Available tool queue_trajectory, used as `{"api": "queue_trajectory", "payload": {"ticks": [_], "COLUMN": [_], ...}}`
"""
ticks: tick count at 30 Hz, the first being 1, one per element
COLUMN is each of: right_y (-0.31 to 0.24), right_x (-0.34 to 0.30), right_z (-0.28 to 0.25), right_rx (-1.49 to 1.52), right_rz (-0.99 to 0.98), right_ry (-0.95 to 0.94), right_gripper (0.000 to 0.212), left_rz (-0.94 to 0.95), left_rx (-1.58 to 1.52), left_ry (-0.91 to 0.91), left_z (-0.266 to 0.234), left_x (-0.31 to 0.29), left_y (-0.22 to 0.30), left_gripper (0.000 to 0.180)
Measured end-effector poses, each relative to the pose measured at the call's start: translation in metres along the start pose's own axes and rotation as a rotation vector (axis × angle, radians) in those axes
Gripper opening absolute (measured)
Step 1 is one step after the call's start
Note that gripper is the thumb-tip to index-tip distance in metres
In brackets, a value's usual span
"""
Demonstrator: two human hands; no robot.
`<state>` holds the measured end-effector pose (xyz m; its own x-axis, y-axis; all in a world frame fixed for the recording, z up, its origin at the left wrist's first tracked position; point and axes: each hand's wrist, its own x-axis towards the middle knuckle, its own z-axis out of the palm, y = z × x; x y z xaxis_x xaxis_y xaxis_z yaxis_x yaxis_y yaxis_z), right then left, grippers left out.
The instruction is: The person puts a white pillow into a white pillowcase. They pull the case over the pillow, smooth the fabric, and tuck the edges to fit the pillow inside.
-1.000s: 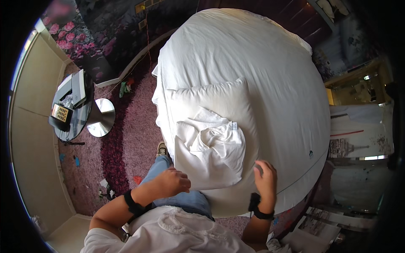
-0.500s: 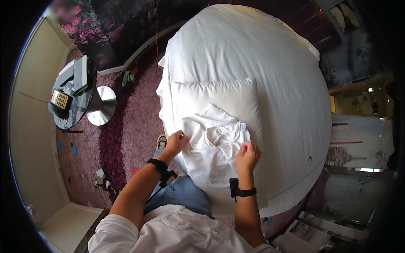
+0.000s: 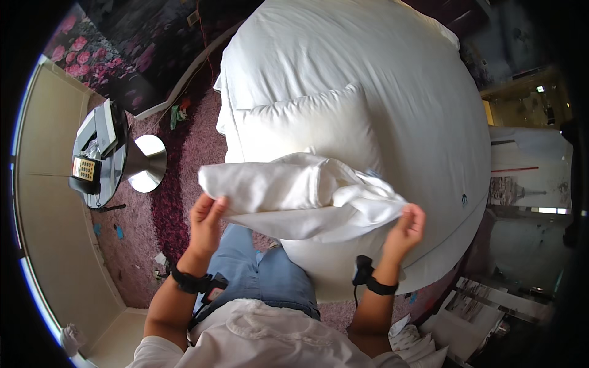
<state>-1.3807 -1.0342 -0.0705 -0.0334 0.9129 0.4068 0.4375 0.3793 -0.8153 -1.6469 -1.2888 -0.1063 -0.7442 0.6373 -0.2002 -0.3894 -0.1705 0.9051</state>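
A white T-shirt (image 3: 270, 190) is stretched between my two hands, raised off the bed in front of me. My left hand (image 3: 207, 219) pinches its left edge between thumb and fingers. At the other end, my right hand (image 3: 407, 226) is closed on the fabric. The shirt's neckline shows near the middle, and its right half is bunched. Part of a white pillow (image 3: 307, 126) lies behind the shirt, on the round bed (image 3: 429, 141) with its white sheet. Each of my wrists wears a black strap with a small device.
To the left stands a small round table (image 3: 116, 162) on a shiny metal base, bearing a telephone (image 3: 84, 172) and a folder-like stack. Scraps lie on the purple carpet (image 3: 190, 159). Several white cushions (image 3: 423, 352) are at the lower right.
Both hands have lifted the T-shirt off the bed and pillow and moved apart, pulling it wide. The view has also shifted slightly.
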Motion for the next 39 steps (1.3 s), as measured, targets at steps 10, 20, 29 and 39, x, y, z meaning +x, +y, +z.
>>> {"api": "queue_trajectory", "payload": {"ticks": [10,20,29,39], "right_y": [0.066,-0.006,0.001,-0.026], "right_x": [-0.003,-0.050,-0.029,0.072], "right_z": [-0.041,0.029,0.039,-0.001], "right_rx": [-0.356,-0.439,-0.203,0.145], "right_rz": [-0.050,-0.523,-0.426,-0.109], "right_ry": [0.009,-0.536,-0.496,0.031], "right_gripper": [0.011,0.029,0.005,0.013], "left_rz": [-0.207,0.416,0.515,0.987], "left_rx": [0.344,1.771,1.028,0.715], "left_ry": [0.108,-0.075,-0.050,-0.172], "left_z": [-0.051,-0.026,0.031,0.147], "left_x": [-0.004,0.020,0.032,0.121], "left_y": [-0.068,-0.053,0.034,0.108], "left_gripper": [0.019,0.016,0.003,0.008]}}
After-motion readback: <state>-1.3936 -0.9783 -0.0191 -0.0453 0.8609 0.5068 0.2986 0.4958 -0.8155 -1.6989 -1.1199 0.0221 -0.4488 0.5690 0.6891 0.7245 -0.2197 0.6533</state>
